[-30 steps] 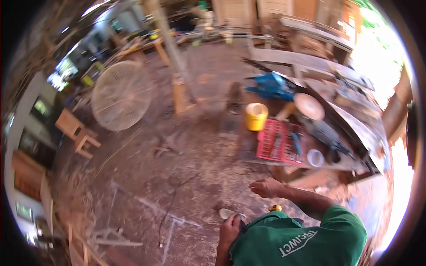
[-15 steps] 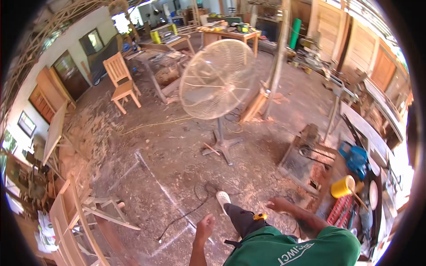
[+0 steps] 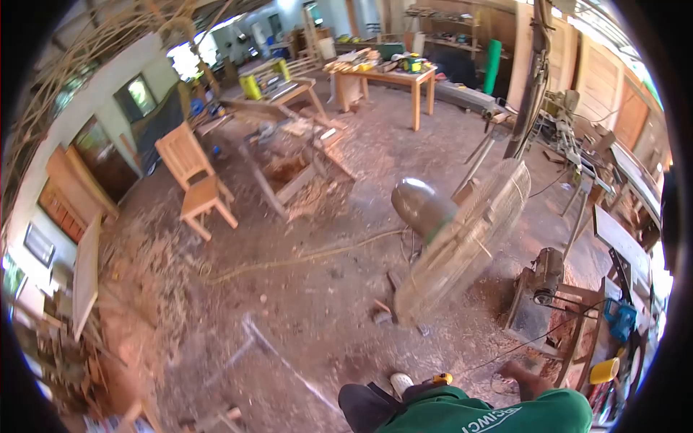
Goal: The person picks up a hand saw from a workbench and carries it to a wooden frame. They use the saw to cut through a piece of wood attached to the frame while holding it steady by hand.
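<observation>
My right hand (image 3: 514, 372) hangs low at my right side, near the bottom edge of the head view. It is small and smeared, so its fingers do not show clearly. My left hand is out of view. Ahead of me stands a large pedestal fan (image 3: 469, 245), seen nearly edge-on, with its rounded motor housing (image 3: 422, 206) on the left. A yellow tape measure (image 3: 442, 378) is clipped at my waist. Beyond my right hand, a motor-driven machine (image 3: 538, 296) stands low on the floor.
A wooden chair (image 3: 198, 184) stands at the left, beside a rough workbench (image 3: 267, 177). A yellow cord (image 3: 310, 257) crosses the floor. At the back is a table (image 3: 390, 76) with wood pieces. Right: a blue power tool (image 3: 621, 319) and a yellow container (image 3: 605, 371).
I have moved forward, and my view has shifted. The fan, earlier nearly face-on, now appears edge-on and farther right. My left hand has left the view; my right hand sits lower and farther right.
</observation>
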